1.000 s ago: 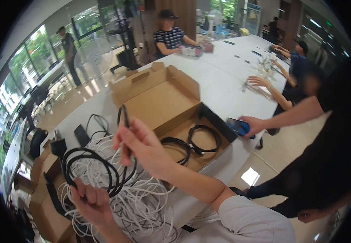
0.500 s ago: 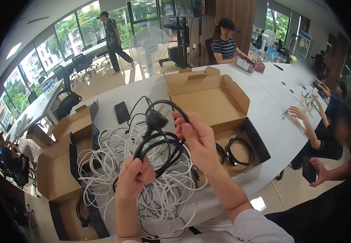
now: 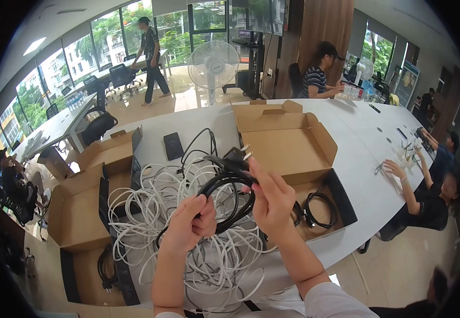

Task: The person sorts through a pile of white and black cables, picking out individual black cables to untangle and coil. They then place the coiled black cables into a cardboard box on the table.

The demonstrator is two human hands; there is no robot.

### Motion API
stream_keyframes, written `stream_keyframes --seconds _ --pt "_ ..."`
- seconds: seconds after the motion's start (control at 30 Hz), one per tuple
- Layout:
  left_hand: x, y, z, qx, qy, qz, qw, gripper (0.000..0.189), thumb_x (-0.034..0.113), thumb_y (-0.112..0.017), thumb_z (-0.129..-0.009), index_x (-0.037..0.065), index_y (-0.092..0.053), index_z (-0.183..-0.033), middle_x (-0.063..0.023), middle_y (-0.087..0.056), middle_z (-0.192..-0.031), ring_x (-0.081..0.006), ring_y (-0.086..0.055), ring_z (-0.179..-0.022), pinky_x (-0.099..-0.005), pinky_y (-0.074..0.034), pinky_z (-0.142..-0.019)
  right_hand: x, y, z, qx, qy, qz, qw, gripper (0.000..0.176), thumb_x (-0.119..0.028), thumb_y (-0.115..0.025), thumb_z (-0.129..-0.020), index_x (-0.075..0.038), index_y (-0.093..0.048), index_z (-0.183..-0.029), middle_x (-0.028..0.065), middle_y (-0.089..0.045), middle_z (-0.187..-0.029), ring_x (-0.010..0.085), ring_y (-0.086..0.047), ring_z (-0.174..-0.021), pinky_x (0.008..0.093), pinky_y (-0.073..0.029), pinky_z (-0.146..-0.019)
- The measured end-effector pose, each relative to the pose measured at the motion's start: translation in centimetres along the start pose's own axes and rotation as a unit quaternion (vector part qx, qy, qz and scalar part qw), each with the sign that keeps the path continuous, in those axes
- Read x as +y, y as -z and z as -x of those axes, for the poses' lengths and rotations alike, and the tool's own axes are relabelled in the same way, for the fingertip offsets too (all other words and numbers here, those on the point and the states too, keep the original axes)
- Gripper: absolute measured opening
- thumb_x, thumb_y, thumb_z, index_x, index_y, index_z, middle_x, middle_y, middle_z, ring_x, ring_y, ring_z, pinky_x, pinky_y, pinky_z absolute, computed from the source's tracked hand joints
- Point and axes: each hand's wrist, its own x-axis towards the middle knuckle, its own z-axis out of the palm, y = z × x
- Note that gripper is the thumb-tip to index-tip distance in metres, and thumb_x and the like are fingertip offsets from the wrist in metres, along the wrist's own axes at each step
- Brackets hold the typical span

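Observation:
My left hand (image 3: 192,223) is closed round the left side of a coiled black power cord (image 3: 220,186), held up in front of me. My right hand (image 3: 273,205) pinches the coil's other side, just below its plug (image 3: 236,158), whose metal pins point up and right. Beneath both hands spreads a tangled heap of white cables (image 3: 148,204), mixed with some grey and black ones. To the right, an open cardboard box (image 3: 285,139) contains coiled black cables (image 3: 319,208). Another black cord with a plug (image 3: 106,269) lies in an open box (image 3: 79,265) at the lower left.
A small black flat device (image 3: 173,146) lies on the white table (image 3: 201,119) behind the heap. Another open box (image 3: 114,156) stands at the left. Across the table a person (image 3: 323,74) sits; others work along the right edge. A fan (image 3: 213,66) stands beyond.
My right hand has come down onto the coil, and the loose upper loop is now gathered in with it. The plug has turned so that its pins show. The view has shifted slightly.

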Motion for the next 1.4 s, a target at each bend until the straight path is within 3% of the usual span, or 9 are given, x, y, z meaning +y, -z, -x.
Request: stream_keyframes --seconds 0.43,0.53,0.67,0.7,0.77,1.07,1.17,1.3,1.4 --pt "-2.0 1.9 0.7 0.115 -0.166 -0.256 0.945 0.028 0.025 -0.068 -0.083 0.002 -0.052 -0.082 0.001 -0.043 -0.06 -0.0094 -0.039 -0.05 -0.0239 -0.03 -0.047 -1.8 -0.3 0.3 -0.039 -0.057 -0.063 0.996 0.044 -0.003 -0.05 -0.088 0.006 -0.046 -0.131 0.0176 -0.059 -0.088 0.0273 -0.055 -0.067 0.0324 -0.046 -0.063" --pt "-3.4 2.8 0.5 0.227 -0.195 -0.414 0.86 0.029 0.02 -0.071 -0.08 -0.001 -0.058 -0.095 -0.0063 -0.053 -0.074 -0.0177 -0.049 -0.065 -0.0297 -0.037 -0.059 -1.8 -0.7 0.5 -0.019 -0.043 -0.092 0.995 0.045 -0.016 -0.047 -0.094 0.01 -0.042 -0.131 0.0194 -0.058 -0.091 0.0297 -0.054 -0.07 0.035 -0.046 -0.068" --pt "-3.7 1.1 -0.4 0.252 -0.428 -0.643 0.583 0.036 0.011 -0.071 -0.073 -0.002 -0.058 -0.104 -0.0154 -0.059 -0.097 -0.0332 -0.054 -0.086 -0.0394 -0.041 -0.076 -2.1 -0.5 1.0 -0.025 -0.047 -0.088 0.995 0.045 -0.018 -0.047 -0.094 0.01 -0.045 -0.129 0.0253 -0.059 -0.112 0.0348 -0.06 -0.092 0.0359 -0.047 -0.079" --pt "-1.6 0.6 -0.5 0.135 -0.367 -0.58 0.715 0.035 0.01 -0.07 -0.065 -0.002 -0.059 -0.096 -0.0174 -0.058 -0.102 -0.0355 -0.054 -0.093 -0.041 -0.041 -0.081 -2.4 -0.3 0.8 -0.014 -0.031 -0.071 0.997 0.043 -0.011 -0.051 -0.091 0.009 -0.047 -0.128 0.0249 -0.061 -0.107 0.0323 -0.06 -0.081 0.0368 -0.048 -0.072" --pt "-0.6 -0.7 -0.7 0.154 -0.407 -0.598 0.673 0.021 0.012 -0.069 -0.062 -0.002 -0.061 -0.076 -0.0195 -0.057 -0.111 -0.0367 -0.053 -0.103 -0.0452 -0.04 -0.087 -2.0 -1.1 2.6 0.026 -0.08 -0.128 0.988 0.041 -0.02 -0.044 -0.097 0.012 -0.05 -0.122 0.0279 -0.056 -0.121 0.0393 -0.054 -0.116 0.0407 -0.043 -0.096" --pt "-0.7 -1.2 0.1 0.088 -0.469 -0.624 0.619 0.026 0.023 -0.066 -0.066 -0.001 -0.059 -0.072 -0.0231 -0.035 -0.143 -0.0392 -0.03 -0.134 -0.0532 -0.017 -0.11 -1.3 0.2 3.7 0.146 -0.134 -0.094 0.976 0.045 -0.02 -0.029 -0.097 0.013 -0.051 -0.119 0.0239 -0.057 -0.12 0.0283 -0.062 -0.097 0.0349 -0.053 -0.078" --pt "-0.4 -1.3 0.2 0.087 -0.477 -0.626 0.61 0.025 0.021 -0.067 -0.064 -0.001 -0.057 -0.073 -0.0211 -0.043 -0.135 -0.0378 -0.031 -0.132 -0.0532 -0.019 -0.111 0.0 0.6 4.1 0.136 -0.019 -0.019 0.99 0.044 -0.014 -0.027 -0.096 0.014 -0.049 -0.121 0.0217 -0.053 -0.127 0.0279 -0.057 -0.11 0.0357 -0.049 -0.091" --pt "-2.1 -0.9 -0.1 0.106 -0.419 -0.537 0.725 0.02 0.011 -0.07 -0.069 0.0 -0.055 -0.077 -0.0154 -0.05 -0.101 -0.031 -0.055 -0.09 -0.0412 -0.05 -0.069 -0.6 0.4 4.2 0.117 0.047 0.063 0.99 0.043 -0.017 -0.03 -0.099 0.015 -0.045 -0.123 0.0233 -0.052 -0.124 0.0267 -0.057 -0.094 0.0342 -0.05 -0.079" --pt "-2.4 -0.2 -0.5 0.127 -0.526 -0.556 0.63 0.029 0.013 -0.069 -0.067 -0.001 -0.058 -0.09 -0.0149 -0.046 -0.095 -0.0277 -0.054 -0.067 -0.0374 -0.044 -0.054 0.3 0.5 5.5 0.14 -0.007 -0.048 0.989 0.044 -0.022 -0.035 -0.098 0.013 -0.046 -0.122 0.0233 -0.055 -0.112 0.0232 -0.058 -0.076 0.0308 -0.049 -0.065"
